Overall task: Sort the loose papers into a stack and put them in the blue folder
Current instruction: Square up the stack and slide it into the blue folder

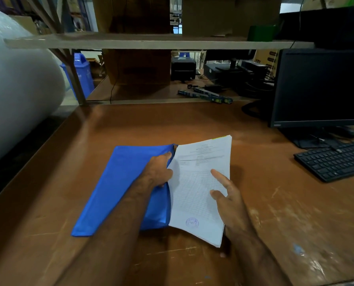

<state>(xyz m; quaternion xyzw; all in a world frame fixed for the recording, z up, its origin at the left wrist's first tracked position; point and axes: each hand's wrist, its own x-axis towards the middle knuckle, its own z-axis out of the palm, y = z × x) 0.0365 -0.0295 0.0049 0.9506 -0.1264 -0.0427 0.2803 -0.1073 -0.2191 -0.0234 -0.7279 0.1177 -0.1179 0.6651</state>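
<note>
Papers (198, 182), stacked, at mouth of blue folder (118, 186) on brown desk (192, 120)

Stack's left edge tucked into folder opening, rest sticking out right, slightly lifted; printed table and round stamp on top sheet. Left hand (158, 172) pinches folder's open edge, fingers closed on flap. Right hand (229, 201) clamped on stack's right edge, thumb and forefinger spread on top sheet, other fingers underneath. Folder lies flat, centre-left. Black keyboard (335, 159) and dark monitor (320, 87) well apart at right; bubble-wrap roll (17, 83) far left

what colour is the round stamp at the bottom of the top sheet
Purplish blue; the stamp shows on the paper stack in the head view.
</note>
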